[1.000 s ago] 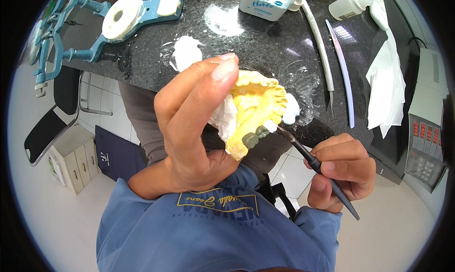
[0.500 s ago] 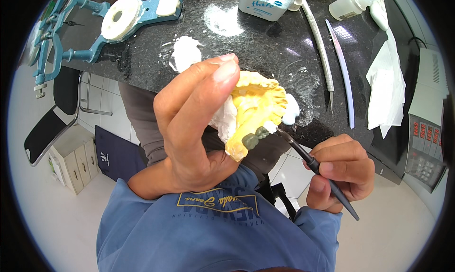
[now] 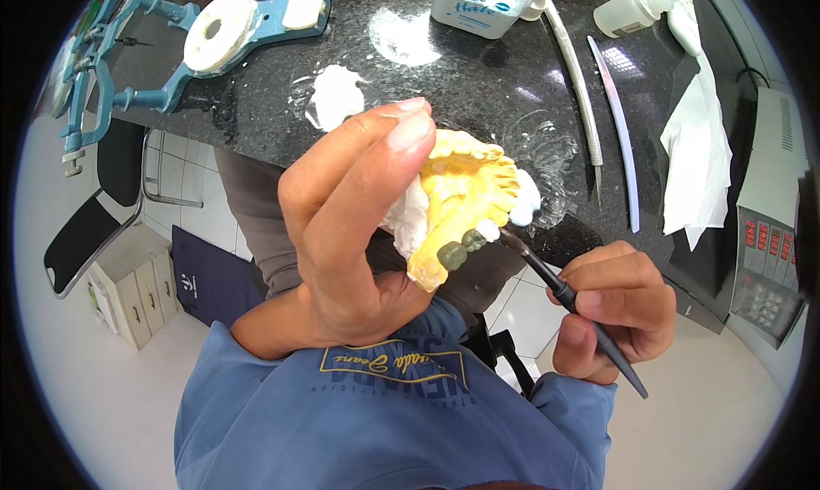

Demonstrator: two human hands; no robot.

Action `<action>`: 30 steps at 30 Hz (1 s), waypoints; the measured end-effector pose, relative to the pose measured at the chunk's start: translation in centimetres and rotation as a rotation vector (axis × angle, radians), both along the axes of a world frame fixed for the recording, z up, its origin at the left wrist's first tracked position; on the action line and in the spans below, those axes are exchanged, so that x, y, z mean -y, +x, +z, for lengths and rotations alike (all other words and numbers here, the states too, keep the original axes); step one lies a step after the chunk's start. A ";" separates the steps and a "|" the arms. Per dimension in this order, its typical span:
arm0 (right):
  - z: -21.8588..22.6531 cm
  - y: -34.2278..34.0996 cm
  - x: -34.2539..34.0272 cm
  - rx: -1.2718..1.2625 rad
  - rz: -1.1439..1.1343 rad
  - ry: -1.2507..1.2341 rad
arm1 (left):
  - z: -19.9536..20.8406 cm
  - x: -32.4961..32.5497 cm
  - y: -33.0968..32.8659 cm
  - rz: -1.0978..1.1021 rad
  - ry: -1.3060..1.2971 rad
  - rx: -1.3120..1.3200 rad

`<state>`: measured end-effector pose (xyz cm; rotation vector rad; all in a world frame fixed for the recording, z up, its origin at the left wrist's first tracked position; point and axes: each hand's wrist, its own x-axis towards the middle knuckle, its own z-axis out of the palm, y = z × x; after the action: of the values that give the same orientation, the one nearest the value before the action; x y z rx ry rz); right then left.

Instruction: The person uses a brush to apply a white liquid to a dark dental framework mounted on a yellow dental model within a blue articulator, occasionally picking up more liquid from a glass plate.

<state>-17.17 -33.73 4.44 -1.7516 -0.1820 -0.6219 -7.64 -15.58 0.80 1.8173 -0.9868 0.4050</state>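
Note:
A yellow dental cast [image 3: 465,187] with a white plaster base is gripped by my left hand [image 3: 350,199], fingers on one side and thumb underneath. Along its near edge sit dark grey-green crowns [image 3: 453,255], and beside them a small white tooth [image 3: 488,229]. My right hand [image 3: 619,311] pinches a dark-handled brush [image 3: 547,272] like a pen. The brush tip lies right by the white tooth; whether it touches cannot be made out. A pale bluish-white lump [image 3: 525,198] shows just past the cast's right side.
On the dark speckled bench [image 3: 256,105] are a blue articulator [image 3: 171,84], white powder patches [image 3: 337,97], a powder bottle [image 3: 487,3], a small white bottle [image 3: 628,13], a thin knife [image 3: 581,88], a lilac curved strip [image 3: 619,135] and white tissue [image 3: 696,165]. A control unit [image 3: 769,225] stands far right.
The brush tip has shifted slightly away from the white tooth, which now looks rounder and more exposed. The cast has moved very slightly to the right; both hands keep their hold.

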 end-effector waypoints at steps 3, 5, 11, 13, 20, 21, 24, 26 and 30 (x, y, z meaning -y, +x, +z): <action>0.1 0.0 0.1 -0.008 0.012 0.002 | 0.0 0.1 0.0 0.001 -0.006 0.003; -0.4 -0.1 0.4 0.046 0.030 0.067 | -0.1 0.1 0.0 -0.003 -0.011 -0.001; 1.2 -1.3 1.0 -0.253 -0.229 0.124 | 0.3 0.1 -0.2 0.006 -0.001 -0.025; 1.0 -1.4 1.3 -0.334 -0.235 0.140 | 0.3 0.1 -0.3 0.020 -0.001 -0.034; 1.1 -1.4 1.5 -0.386 -0.177 0.078 | 1.2 -0.5 0.3 -0.029 0.089 -0.056; 1.0 -1.4 1.7 -0.361 -0.153 0.083 | 1.3 -0.6 0.4 -0.036 0.081 -0.082; 0.5 -1.4 2.1 -0.311 -0.101 0.086 | 1.6 -0.6 0.2 -0.048 0.015 -0.207; 0.4 -1.4 2.1 -0.316 -0.096 0.080 | 2.0 -0.5 0.1 -0.045 -0.018 -0.287; 0.6 -1.3 2.4 -0.322 -0.086 0.019 | 2.4 -0.7 0.1 -0.028 0.000 -0.357</action>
<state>-18.51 -36.11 5.04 -1.8218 0.1232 -0.3932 -7.55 -14.89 3.16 1.7946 -0.7620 0.0577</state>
